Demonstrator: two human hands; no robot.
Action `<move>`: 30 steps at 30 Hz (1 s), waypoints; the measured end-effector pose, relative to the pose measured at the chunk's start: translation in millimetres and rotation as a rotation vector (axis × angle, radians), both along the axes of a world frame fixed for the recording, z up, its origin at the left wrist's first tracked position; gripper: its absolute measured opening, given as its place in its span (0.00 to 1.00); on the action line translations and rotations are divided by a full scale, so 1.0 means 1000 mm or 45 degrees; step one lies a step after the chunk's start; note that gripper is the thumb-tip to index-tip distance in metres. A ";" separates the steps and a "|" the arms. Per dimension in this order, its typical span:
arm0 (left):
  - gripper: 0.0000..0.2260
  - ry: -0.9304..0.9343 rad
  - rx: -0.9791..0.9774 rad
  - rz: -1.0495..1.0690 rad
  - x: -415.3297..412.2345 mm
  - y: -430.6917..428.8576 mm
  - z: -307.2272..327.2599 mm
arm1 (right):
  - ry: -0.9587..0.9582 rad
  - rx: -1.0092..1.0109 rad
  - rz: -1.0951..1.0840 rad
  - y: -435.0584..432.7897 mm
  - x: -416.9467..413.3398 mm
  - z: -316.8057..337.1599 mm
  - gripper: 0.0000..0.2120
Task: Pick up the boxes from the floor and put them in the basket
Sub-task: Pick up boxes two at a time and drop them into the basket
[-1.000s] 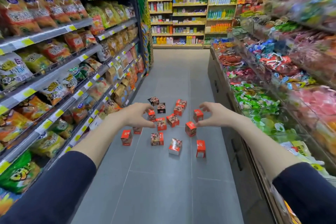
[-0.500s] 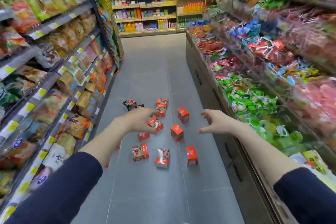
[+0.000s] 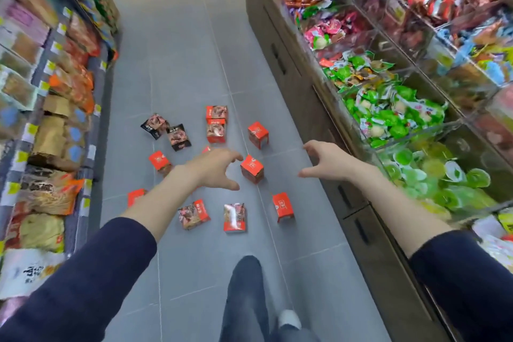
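Several small red boxes lie scattered on the grey tiled aisle floor. One red box stands between my two hands, another farther off, and one nearer to me. Two dark boxes lie at the far left of the group. My left hand is stretched out above the boxes, fingers spread and empty. My right hand hovers to the right, fingers curled apart, holding nothing. No basket is in view.
Shelves of snack bags line the left side. On the right, a counter with clear bins of wrapped sweets runs along the aisle. My leg and shoe show at the bottom middle.
The view has tilted down and moved closer to the boxes. Both hands have spread wider apart and stay empty; my leg has come into view.
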State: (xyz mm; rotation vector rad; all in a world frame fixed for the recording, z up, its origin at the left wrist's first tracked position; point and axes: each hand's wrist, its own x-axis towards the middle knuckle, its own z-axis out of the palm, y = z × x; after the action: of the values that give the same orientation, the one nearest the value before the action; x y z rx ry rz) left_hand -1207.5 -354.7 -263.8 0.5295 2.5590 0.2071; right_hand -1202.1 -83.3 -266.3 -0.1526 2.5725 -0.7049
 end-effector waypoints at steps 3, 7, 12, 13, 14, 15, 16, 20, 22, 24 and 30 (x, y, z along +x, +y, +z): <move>0.33 -0.008 -0.049 -0.041 -0.037 -0.012 -0.027 | -0.041 0.013 -0.042 -0.013 -0.034 -0.030 0.34; 0.33 -0.085 -0.055 -0.051 -0.076 -0.030 -0.086 | -0.099 0.026 -0.043 -0.033 -0.072 -0.085 0.34; 0.33 -0.158 -0.112 -0.030 -0.100 -0.051 -0.201 | -0.225 0.064 0.072 -0.059 -0.107 -0.190 0.35; 0.33 -0.166 -0.113 -0.017 -0.102 -0.055 -0.227 | -0.224 0.061 0.097 -0.065 -0.111 -0.215 0.35; 0.33 -0.175 -0.116 -0.001 -0.104 -0.057 -0.254 | -0.214 0.046 0.121 -0.070 -0.116 -0.239 0.34; 0.33 -0.190 -0.122 0.015 -0.105 -0.060 -0.282 | -0.208 0.026 0.143 -0.074 -0.119 -0.264 0.32; 0.33 -0.203 -0.126 0.028 -0.105 -0.063 -0.312 | -0.203 0.007 0.160 -0.079 -0.121 -0.290 0.31; 0.33 -0.207 -0.114 0.110 -0.100 -0.075 -0.436 | -0.258 0.012 0.235 -0.096 -0.130 -0.405 0.33; 0.34 -0.213 -0.147 0.120 -0.092 -0.082 -0.496 | -0.321 0.011 0.264 -0.105 -0.133 -0.464 0.35; 0.36 -0.222 -0.190 0.116 -0.088 -0.087 -0.550 | -0.394 -0.002 0.277 -0.115 -0.135 -0.520 0.36; 0.42 -0.224 -0.253 0.205 -0.082 -0.102 -0.660 | -0.602 -0.084 0.231 -0.148 -0.133 -0.650 0.33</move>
State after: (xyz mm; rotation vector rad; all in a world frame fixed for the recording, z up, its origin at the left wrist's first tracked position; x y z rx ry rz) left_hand -1289.7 -456.3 -923.6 0.2200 2.4159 0.0519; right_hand -1334.7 -231.0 -916.2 -0.2095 2.0581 -0.6653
